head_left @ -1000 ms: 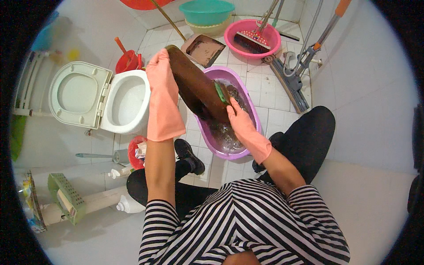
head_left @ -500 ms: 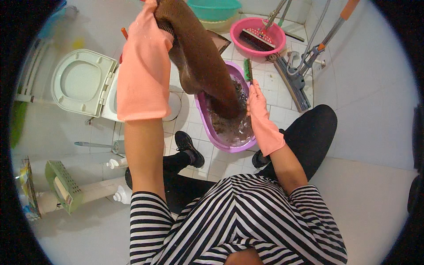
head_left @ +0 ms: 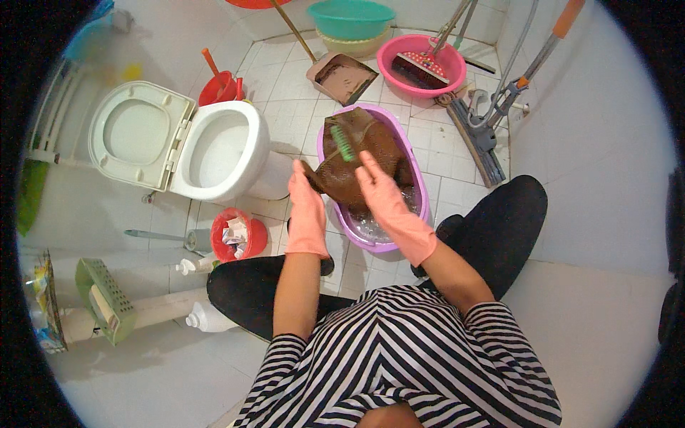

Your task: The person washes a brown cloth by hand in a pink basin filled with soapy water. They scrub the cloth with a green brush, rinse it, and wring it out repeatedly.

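A soaked brown piece of mesh-like fabric (head_left: 378, 146) lies bunched over a purple oval tub (head_left: 423, 192), which holds foamy water (head_left: 371, 227). My left hand (head_left: 307, 217), in a pink rubber glove, is closed on the fabric's left edge at the tub's left rim. In a matching glove, my right hand (head_left: 389, 200) grips a brush with green bristles (head_left: 342, 144). The brush is over the upper part of the fabric; its handle is mostly hidden by the glove. Whether the bristles touch the fabric is hard to tell.
A toilet with its lid up (head_left: 221, 153) stands left, near a red bin of paper (head_left: 246, 239). Behind the tub are a dustpan (head_left: 342, 77) and a pink basin (head_left: 421, 89) with a broom head inside. A flat mop (head_left: 474, 139) leans by the right wall.
My left hand has come down from high up, bringing the lifted fabric down onto the tub. My right hand has moved left with the brush, now over the fabric.
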Action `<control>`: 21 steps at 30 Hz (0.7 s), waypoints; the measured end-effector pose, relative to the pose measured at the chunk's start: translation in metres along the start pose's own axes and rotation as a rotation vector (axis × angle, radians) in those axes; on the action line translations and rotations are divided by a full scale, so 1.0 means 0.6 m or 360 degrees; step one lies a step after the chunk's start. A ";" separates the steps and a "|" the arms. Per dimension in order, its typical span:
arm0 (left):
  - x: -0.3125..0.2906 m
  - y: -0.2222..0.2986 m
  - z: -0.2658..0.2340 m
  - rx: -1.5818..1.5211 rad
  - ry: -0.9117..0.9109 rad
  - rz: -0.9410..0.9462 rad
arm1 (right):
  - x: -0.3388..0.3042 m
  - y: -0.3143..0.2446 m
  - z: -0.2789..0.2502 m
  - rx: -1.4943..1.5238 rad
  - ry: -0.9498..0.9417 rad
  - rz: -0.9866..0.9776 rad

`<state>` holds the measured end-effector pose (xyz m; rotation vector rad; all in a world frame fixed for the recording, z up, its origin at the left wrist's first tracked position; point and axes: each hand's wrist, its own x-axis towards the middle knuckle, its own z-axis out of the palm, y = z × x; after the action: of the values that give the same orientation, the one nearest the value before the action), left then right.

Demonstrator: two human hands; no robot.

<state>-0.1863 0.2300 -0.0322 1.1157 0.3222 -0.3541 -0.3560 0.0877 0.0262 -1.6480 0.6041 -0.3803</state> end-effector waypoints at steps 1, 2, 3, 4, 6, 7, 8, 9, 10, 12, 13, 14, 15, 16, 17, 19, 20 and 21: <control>-0.024 -0.029 0.014 0.0145 0.0028 0.0159 | -0.001 0.012 0.013 -0.0088 -0.0081 -0.0099; -0.049 -0.049 0.023 0.0298 0.0081 0.0339 | -0.010 0.017 0.027 -0.0130 -0.0196 -0.0178; -0.056 -0.054 0.028 0.0251 0.0090 0.0210 | -0.019 0.020 0.041 -0.0167 -0.0307 -0.0260; -0.056 -0.053 0.021 0.0199 0.0110 0.0095 | -0.032 0.020 0.054 -0.0280 -0.0323 -0.0319; -0.048 -0.036 0.002 0.0123 0.0205 0.0116 | -0.037 0.024 0.050 -0.0606 -0.0445 -0.0197; -0.050 -0.024 0.010 0.0065 0.0191 0.0155 | -0.022 0.047 0.024 -0.0811 -0.0492 -0.0042; -0.058 -0.008 0.021 0.0012 0.0181 0.0201 | 0.001 0.073 -0.005 -0.1006 -0.0541 0.0113; -0.082 0.009 0.052 0.0252 0.0185 0.0206 | 0.016 0.093 -0.042 -0.1081 -0.0433 0.0191; -0.097 0.037 0.076 0.0338 0.0197 0.0349 | 0.034 0.097 -0.064 -0.1143 -0.0338 0.0242; -0.117 0.073 0.109 0.0511 0.0231 0.0604 | 0.051 0.102 -0.082 -0.1000 0.0074 0.0218; -0.122 0.087 0.118 0.0383 0.0132 0.0592 | 0.063 0.084 -0.084 -0.0707 0.0086 0.0506; -0.124 0.106 0.128 0.0258 0.0030 0.0600 | 0.062 0.058 -0.076 -0.0627 0.0068 0.0334; -0.123 0.121 0.135 0.0134 -0.0074 0.0603 | 0.055 0.034 -0.062 -0.0547 0.0052 0.0164; -0.119 0.127 0.138 0.0168 -0.0089 0.0625 | 0.041 0.020 -0.045 -0.0464 0.0016 -0.0119; -0.111 0.132 0.135 0.0210 -0.0094 0.0646 | 0.027 0.010 -0.026 -0.0374 -0.0042 -0.0396; -0.078 0.158 0.114 0.0240 -0.0131 0.0821 | -0.023 -0.016 0.028 -0.0349 -0.0209 -0.0704; -0.104 0.172 0.143 0.0311 -0.0163 0.0913 | -0.016 0.010 0.009 -0.0493 -0.0230 -0.0416; -0.132 0.188 0.170 0.0263 -0.0211 0.0801 | -0.006 0.049 -0.025 -0.0627 -0.0252 -0.0124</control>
<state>-0.2013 0.1903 0.1339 1.2842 -0.1113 -0.0063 -0.3722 0.0751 0.0000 -2.0613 0.5184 -0.1905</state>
